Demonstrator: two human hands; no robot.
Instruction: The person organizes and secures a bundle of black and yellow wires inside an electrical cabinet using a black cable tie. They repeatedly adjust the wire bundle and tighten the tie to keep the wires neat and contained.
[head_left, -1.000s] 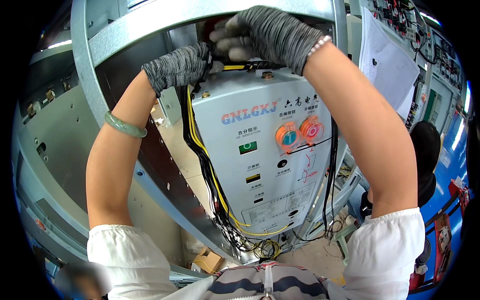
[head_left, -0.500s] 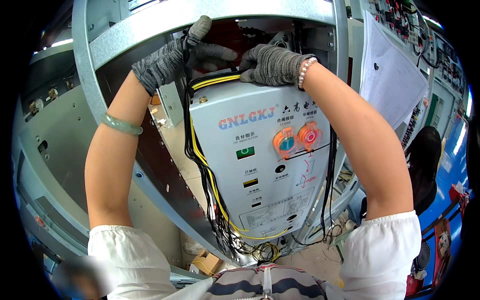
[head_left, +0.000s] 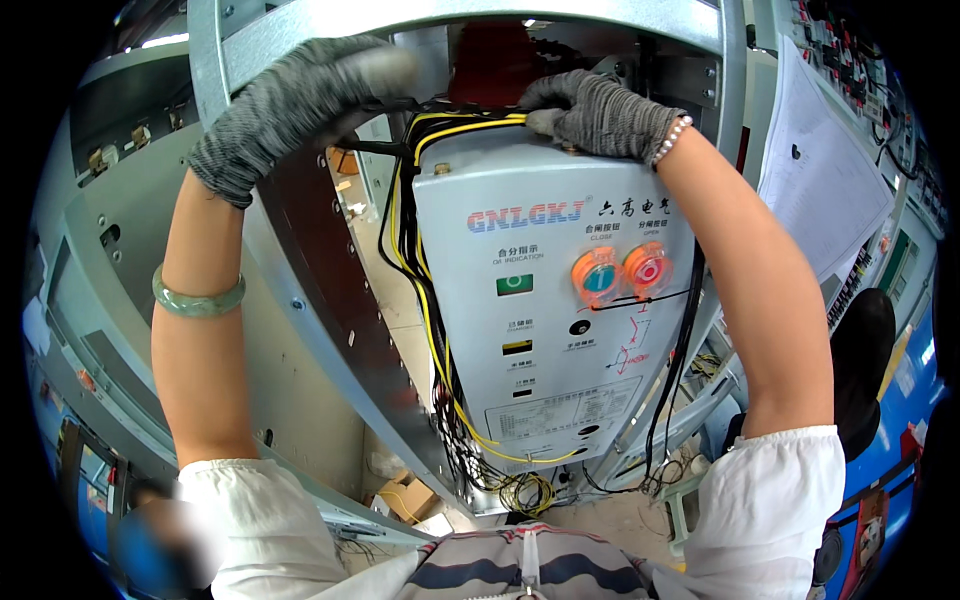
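My left hand (head_left: 310, 105), in a grey knitted glove, is beside the upper left corner of a grey metal front panel (head_left: 460, 290). Motion smears its fingers, which look curled; a black strand (head_left: 378, 148) stretches from under them to the wires at the corner. My right hand (head_left: 605, 115), gloved too, is closed at the panel's top edge, thumb and fingers around the bundle of yellow and black wires (head_left: 470, 124) lying along it. The bundle bends at the corner and hangs down the panel's left side. The right fingertips are partly hidden.
A galvanised frame bar (head_left: 480, 12) crosses above my hands. The panel carries a green button (head_left: 600, 278) and a red button (head_left: 648, 268) in orange guards. Paper drawings (head_left: 815, 160) hang at the right. Coiled yellow wire (head_left: 527, 494) and a cardboard box (head_left: 408, 497) are low down.
My left hand has moved left, away from my right hand, and a black strand now stretches toward it. My right hand stays on the wires. The whole view has shifted slightly.
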